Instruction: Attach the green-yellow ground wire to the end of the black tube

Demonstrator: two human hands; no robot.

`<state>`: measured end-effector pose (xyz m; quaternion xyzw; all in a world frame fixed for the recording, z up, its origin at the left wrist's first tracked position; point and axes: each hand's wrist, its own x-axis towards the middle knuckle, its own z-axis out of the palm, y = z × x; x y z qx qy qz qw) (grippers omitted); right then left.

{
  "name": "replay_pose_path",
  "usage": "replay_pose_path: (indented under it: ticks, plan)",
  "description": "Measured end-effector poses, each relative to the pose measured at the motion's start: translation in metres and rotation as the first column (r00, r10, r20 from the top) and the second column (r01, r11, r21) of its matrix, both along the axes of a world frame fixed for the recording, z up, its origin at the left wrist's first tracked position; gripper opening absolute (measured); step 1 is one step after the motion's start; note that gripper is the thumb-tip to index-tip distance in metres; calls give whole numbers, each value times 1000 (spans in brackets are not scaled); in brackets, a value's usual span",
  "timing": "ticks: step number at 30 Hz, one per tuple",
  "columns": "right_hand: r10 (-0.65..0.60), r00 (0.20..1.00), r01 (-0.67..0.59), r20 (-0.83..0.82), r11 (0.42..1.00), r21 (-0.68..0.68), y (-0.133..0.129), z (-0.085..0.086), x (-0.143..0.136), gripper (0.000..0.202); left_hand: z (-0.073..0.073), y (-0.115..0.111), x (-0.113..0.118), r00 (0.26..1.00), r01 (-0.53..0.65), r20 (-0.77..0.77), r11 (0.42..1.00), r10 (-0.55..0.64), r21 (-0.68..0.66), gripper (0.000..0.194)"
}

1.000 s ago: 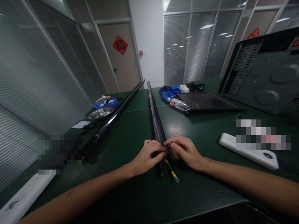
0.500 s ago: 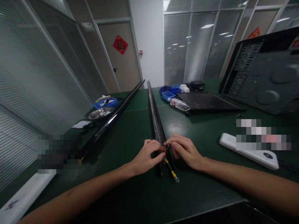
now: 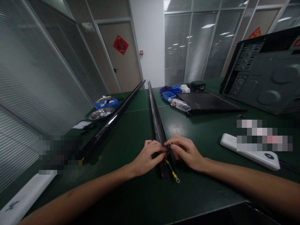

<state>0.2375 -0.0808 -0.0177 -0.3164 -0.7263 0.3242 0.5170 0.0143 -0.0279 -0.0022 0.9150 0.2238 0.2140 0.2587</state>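
A long black rail (image 3: pixel 157 123) runs away from me down the table, its near end under my hands. My left hand (image 3: pixel 150 157) is closed, thumb and fingers pinched over the rail on a small shiny metal part (image 3: pixel 169 146). From the other side my right hand (image 3: pixel 185 152) pinches the same part with bent fingers; its exact kind is too small to tell. Just below the fingertips, a short green-and-yellow ground wire (image 3: pixel 171 168) trails toward me and ends in a ring terminal. Its upper end is hidden by the fingers.
A second black rail (image 3: pixel 112 120) lies to the left, beside a metal dish (image 3: pixel 102 113) and a blue tray (image 3: pixel 112 103). On the right are a white device (image 3: pixel 248 151), a plastic bottle (image 3: pixel 180 104), a flat black panel (image 3: pixel 208 102) and a computer case (image 3: pixel 264 75).
The small metal part shows a little more between my fingertips, and the fingers have shifted slightly. Both arms, the rails and the ring terminal stay in place.
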Motion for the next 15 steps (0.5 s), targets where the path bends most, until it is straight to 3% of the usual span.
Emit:
replay_pose_path:
  ticks: [15]
  plan:
    - [5, 1000, -4, 11, 1000, -4, 0, 1, 0, 29, 3, -1, 0, 1000, -17, -1, 1000, 17, -13, 6]
